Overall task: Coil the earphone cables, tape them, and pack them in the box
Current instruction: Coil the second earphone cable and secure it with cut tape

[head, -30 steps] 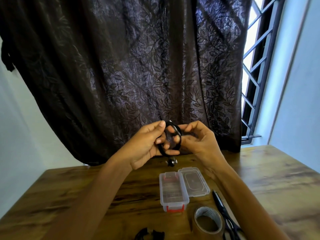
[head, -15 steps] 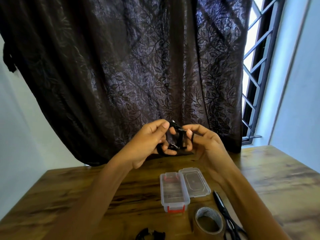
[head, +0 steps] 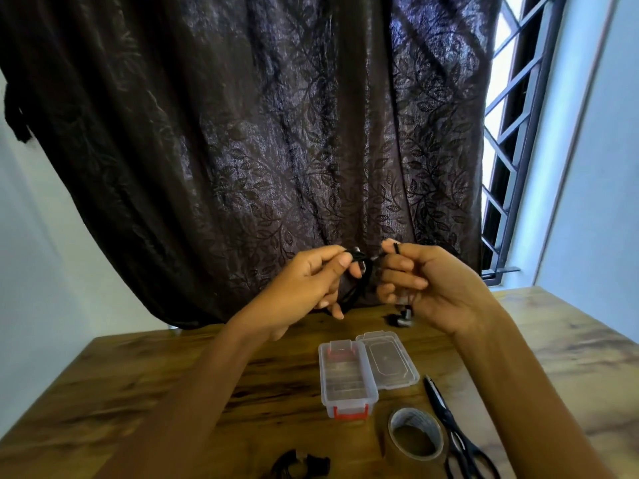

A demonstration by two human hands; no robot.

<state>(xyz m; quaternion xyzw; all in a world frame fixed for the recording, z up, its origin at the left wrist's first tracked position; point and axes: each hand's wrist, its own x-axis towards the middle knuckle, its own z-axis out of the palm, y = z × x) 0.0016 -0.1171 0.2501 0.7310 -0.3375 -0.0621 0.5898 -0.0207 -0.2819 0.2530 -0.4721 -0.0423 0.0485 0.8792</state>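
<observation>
Both hands are raised above the far side of the wooden table (head: 145, 392). My left hand (head: 304, 281) pinches a black earphone cable (head: 361, 286) between thumb and fingers. My right hand (head: 425, 281) grips the same cable, a short end sticking up by its index finger. The earbuds (head: 401, 318) dangle below the right hand. A clear plastic box (head: 344, 378) with red clasps lies open on the table, its lid (head: 389, 363) folded out to the right.
A roll of brown tape (head: 415, 435) lies near the front edge, with black scissors (head: 456, 440) to its right. Another black cable bundle (head: 301, 466) sits at the bottom edge. A dark curtain (head: 259, 133) hangs behind the table; a barred window (head: 511, 133) is at the right.
The hands have drawn apart, loosening the tight coil they held together. The earbuds now hang under my right hand instead of under the coil.
</observation>
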